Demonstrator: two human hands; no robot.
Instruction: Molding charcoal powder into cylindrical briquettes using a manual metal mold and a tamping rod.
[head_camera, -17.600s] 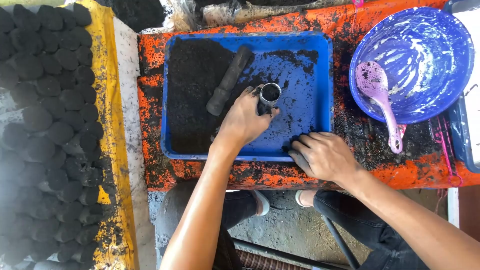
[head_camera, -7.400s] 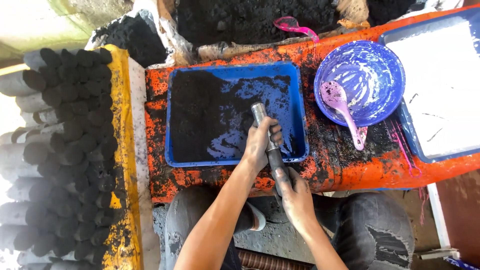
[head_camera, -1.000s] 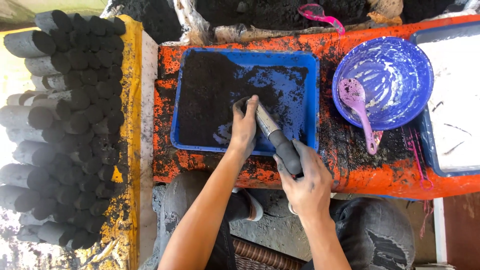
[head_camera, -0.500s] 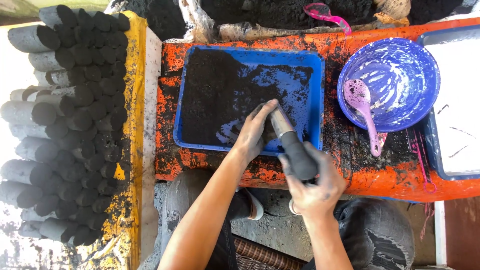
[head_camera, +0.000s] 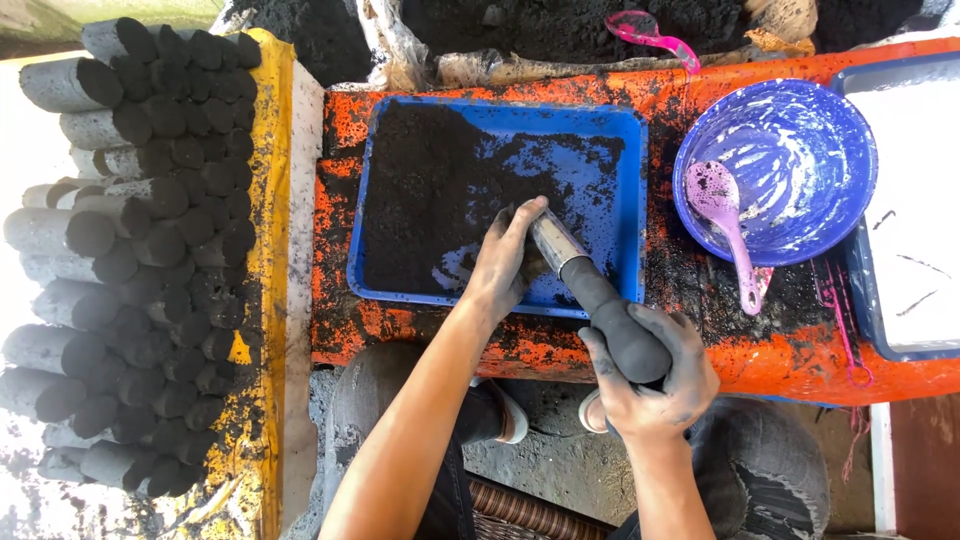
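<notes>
So the right hand (head_camera: 650, 385) is wrapped tight around the dark handle end of a tube press (head_camera: 592, 290), fingers closed all the way round it, just off the near edge of the orange table (head_camera: 500, 345). The tool's long axis runs on a slant, from that fist up and away to the left, with its pale metal mouth dipping over the near rim of the blue tray (head_camera: 630, 180) and into the black powder (head_camera: 430, 190). The left hand (head_camera: 505, 260) sits right at that mouth, fingers together and cupped against the tube's far end, looks like it's pressing powder up to the opening, though I honestly can't see the opening itself because the palm covers it. So the left hand is the one nearest the powder, the right is back at the handle. Most of the powder is heaped toward the tray's left and far side, bare blue showing toward the right. Off at the right end of the table there's a blue bowl (head_camera: 800, 120) smeared white with a purple spoon (head_camera: 725, 215) lying in it. Over past the left edge a big stack of finished black cylinders (head_camera: 140, 240) is piled on a yellow board (head_camera: 265, 200).
</notes>
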